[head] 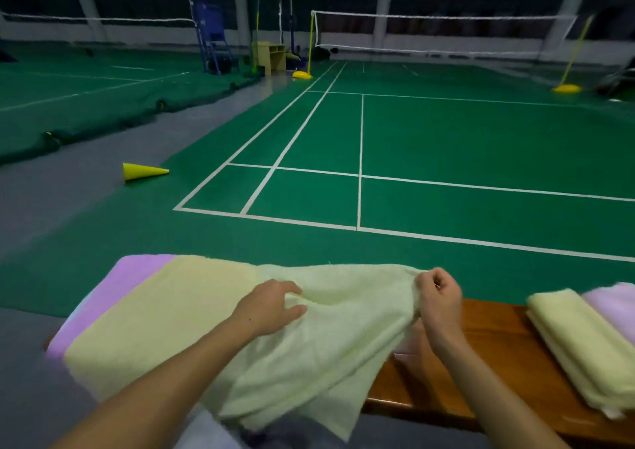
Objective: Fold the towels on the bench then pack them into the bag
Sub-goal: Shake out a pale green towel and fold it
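Green badminton courts with white lines and strung nets fill the hall beyond a polished brown wooden bench point(488, 352), which serves as the landmark. At the bench's left end a flat lilac terry towel point(134, 283) lies spread out, and a flat pale yellow terry towel point(165, 318) lies on top of it, covering most of it. Draped over that and spilling off the bench's near edge is the loose, rumpled pale yellow-green terry towel point(330, 345) being worked. The left hand point(271, 307) rests on its upper middle, fingers curled into a bunched fold; the right hand point(438, 301) pinches its far right corner between thumb and fingers, lifted slightly above the bench. Toward the bench's right end sits a folded pale yellow towel point(577, 349), with a folded lilac towel point(615, 307) beside it at the frame edge. No bag is in view. The cloth looks light, soft and limp, likely to sag and wrinkle wherever unsupported, so corners and hemmed edges seem the best holds, pulled taut before folding.
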A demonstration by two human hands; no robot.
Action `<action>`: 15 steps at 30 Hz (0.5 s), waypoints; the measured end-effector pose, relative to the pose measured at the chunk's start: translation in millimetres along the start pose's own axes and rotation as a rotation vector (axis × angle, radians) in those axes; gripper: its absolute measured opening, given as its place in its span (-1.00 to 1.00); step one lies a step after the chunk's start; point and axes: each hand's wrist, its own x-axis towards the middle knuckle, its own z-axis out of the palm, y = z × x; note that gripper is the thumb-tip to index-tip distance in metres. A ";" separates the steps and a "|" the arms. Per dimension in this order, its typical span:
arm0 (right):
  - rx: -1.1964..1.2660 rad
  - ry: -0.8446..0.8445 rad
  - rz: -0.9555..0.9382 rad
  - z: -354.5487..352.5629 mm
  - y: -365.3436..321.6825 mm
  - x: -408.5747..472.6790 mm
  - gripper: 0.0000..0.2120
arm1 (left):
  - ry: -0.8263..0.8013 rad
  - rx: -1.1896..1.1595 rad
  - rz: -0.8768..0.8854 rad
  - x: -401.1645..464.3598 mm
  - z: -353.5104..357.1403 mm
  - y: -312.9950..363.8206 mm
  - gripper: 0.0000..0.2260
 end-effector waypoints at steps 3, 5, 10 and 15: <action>-0.130 0.029 0.015 -64.4 27.3 16.0 -0.78 | -0.126 0.142 0.075 19.5 56.5 49.8 -0.47; -0.254 0.002 0.040 -101.5 52.9 24.9 -0.74 | -0.138 0.288 0.085 26.5 89.3 72.3 -0.42; -0.436 -0.003 0.041 -159.8 107.9 35.0 -0.82 | -0.014 0.276 0.092 42.5 113.9 103.7 -0.43; -0.395 -0.058 0.080 -177.1 122.2 40.9 -0.70 | 0.045 -0.065 0.006 60.2 104.6 114.1 -0.44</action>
